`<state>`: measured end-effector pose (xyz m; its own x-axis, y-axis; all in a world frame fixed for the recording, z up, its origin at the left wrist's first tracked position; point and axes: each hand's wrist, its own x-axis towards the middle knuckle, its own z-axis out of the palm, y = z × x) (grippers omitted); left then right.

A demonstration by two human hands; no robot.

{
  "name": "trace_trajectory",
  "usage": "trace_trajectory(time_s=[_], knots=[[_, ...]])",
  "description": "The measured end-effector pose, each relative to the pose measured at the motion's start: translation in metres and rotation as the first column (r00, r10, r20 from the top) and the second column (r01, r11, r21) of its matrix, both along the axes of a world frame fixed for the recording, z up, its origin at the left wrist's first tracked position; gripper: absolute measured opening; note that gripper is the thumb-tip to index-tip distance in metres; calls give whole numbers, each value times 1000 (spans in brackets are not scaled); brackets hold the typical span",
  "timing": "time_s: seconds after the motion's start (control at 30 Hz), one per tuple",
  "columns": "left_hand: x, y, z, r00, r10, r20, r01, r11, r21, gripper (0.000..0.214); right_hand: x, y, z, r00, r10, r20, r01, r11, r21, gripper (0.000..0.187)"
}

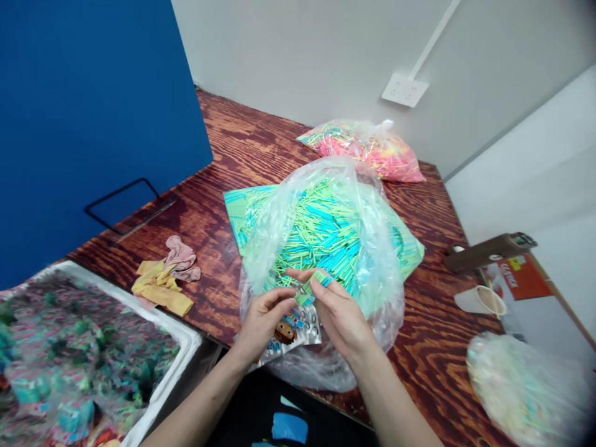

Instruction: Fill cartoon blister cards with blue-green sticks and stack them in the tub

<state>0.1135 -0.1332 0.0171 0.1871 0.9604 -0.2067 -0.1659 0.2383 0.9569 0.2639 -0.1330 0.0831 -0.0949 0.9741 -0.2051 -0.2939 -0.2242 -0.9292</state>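
Observation:
A clear plastic bag [326, 205] full of thin green and blue paper strips [326, 239] lies open on the wooden table [233, 143]. My left hand [263, 320] and my right hand [339, 316] meet at the bag's near edge. Both pinch one small folded green paper strip [311, 287] between thumb and fingers. Under my hands lies a small printed packet [293, 329] with a cartoon picture.
A white foam box [186, 344] of small colourful pieces stands at the near left, with yellow and pink cloth scraps [165, 279] beside it. A pink bag of strips [367, 149] lies at the back. A blue board [93, 112], paper cup [479, 300], brown cylinder [488, 251] and another bag [526, 388] surround it.

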Motion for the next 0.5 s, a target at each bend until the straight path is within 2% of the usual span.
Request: trace_trajectory(time_s=[0.07, 0.13, 0.23, 0.37, 0.5], knots=[[0, 2, 1, 1000, -9, 26, 10, 1000, -21, 27, 2, -2, 7, 999, 43, -18, -43, 999, 18, 28], [1, 4, 2, 999, -12, 44, 13, 1000, -19, 27, 2, -2, 12, 999, -8, -35, 10, 999, 41, 35], [5, 7, 1, 998, 9, 59, -7, 999, -33, 30, 2, -2, 11, 995, -96, -9, 97, 992, 83, 28], [9, 12, 1, 997, 1, 72, 2, 999, -42, 30, 5, -2, 4, 975, -99, 199, 71, 987, 142, 23], [9, 17, 4, 996, -10, 87, 12, 1000, -20, 28, 9, -5, -1, 904, -287, 318, 206, 942, 265, 22]])
